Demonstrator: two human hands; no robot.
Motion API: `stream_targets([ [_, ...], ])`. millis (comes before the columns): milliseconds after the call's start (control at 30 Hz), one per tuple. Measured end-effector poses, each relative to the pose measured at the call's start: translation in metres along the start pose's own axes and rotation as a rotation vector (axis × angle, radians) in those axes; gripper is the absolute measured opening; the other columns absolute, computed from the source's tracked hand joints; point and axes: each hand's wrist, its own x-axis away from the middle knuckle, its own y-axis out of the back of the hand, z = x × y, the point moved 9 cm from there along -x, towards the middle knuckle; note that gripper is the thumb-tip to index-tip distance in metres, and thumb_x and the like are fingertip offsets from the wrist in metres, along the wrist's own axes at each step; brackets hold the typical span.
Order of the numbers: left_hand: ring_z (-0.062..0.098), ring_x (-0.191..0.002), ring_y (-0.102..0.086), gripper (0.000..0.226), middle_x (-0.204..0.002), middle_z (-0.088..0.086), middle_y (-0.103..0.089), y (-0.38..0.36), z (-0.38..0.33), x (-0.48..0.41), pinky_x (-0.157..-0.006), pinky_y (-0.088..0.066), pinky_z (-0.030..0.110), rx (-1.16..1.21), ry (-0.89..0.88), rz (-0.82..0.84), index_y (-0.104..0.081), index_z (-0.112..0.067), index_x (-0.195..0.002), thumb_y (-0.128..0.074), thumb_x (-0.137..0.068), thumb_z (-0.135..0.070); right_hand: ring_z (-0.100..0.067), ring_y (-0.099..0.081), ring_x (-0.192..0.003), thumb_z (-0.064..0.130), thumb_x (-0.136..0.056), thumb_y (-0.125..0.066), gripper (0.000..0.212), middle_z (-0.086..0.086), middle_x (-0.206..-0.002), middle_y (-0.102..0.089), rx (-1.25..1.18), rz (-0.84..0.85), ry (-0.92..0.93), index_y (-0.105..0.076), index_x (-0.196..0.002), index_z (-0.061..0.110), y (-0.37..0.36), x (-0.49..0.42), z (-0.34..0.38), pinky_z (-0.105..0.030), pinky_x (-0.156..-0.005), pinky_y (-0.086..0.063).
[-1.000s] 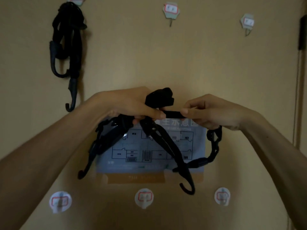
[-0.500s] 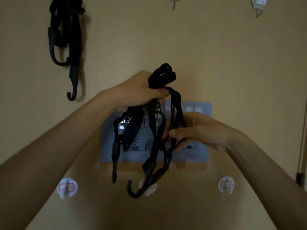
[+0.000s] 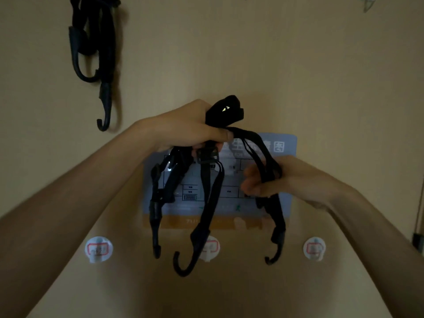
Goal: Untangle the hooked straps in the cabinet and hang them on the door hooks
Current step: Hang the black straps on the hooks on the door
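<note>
My left hand grips the top of a bundle of black hooked straps in front of the beige door. Several strands with hook ends dangle below it. My right hand pinches one strand that runs from the bundle's top down to the right; its hook end hangs under that hand. Another black hooked strap hangs from a door hook at the upper left. Three round white adhesive hooks sit low on the door: left hook, middle hook partly behind a strap, right hook.
A blue and orange floor-plan sign is stuck on the door behind the straps. Another white hook shows at the top right edge. A dark fitting sits at the door's right edge.
My right hand has drawn one strand out to the right, away from the bundle, so its hook now hangs apart. The view has shifted slightly downward.
</note>
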Motion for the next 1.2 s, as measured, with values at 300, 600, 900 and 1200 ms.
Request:
stream_targets([
  [300,0.012,-0.045,-0.047,0.021,-0.067,0.003,-0.069,0.017,-0.02,-0.018,-0.046,-0.043,0.023,-0.073,-0.046,0.002,-0.066,-0.004,-0.084,-0.067,-0.085,-0.025,-0.009,-0.024,-0.042,0.012,-0.088,-0.043,0.01,0.0,-0.062,-0.034,-0.471,-0.096,0.055,-0.046,-0.098,0.011,0.037,-0.023,0.053,-0.022,-0.042,-0.029],
  [600,0.004,-0.04,-0.046,0.02,-0.047,-0.011,-0.053,0.087,-0.056,-0.053,-0.04,-0.038,0.015,-0.191,-0.137,-0.19,-0.059,-0.014,-0.069,-0.07,-0.083,-0.024,0.002,-0.044,-0.048,0.013,-0.094,-0.054,0.012,0.006,-0.064,-0.055,0.29,-0.455,0.338,-0.064,-0.099,0.011,0.111,-0.033,0.125,-0.013,-0.047,-0.034],
  [900,0.014,-0.091,-0.053,0.022,-0.096,-0.003,-0.059,0.167,-0.118,-0.101,-0.073,-0.035,0.023,-0.343,-0.298,-0.608,-0.063,-0.022,-0.108,-0.063,-0.087,-0.023,-0.021,-0.058,-0.077,0.017,-0.09,-0.055,0.015,-0.011,-0.086,-0.068,0.703,-0.968,0.682,-0.058,-0.103,0.008,0.174,-0.069,0.218,-0.02,-0.059,-0.035],
  [1200,0.026,-0.088,-0.061,0.029,-0.089,0.01,-0.063,0.192,-0.133,-0.135,-0.065,-0.039,0.028,-0.483,-0.178,-0.779,-0.066,-0.006,-0.106,-0.065,-0.081,-0.021,-0.035,-0.054,-0.088,0.014,-0.091,-0.048,0.014,-0.019,-0.095,-0.061,0.815,-1.034,0.6,-0.05,-0.1,0.003,0.192,-0.111,0.232,-0.038,-0.067,-0.038],
])
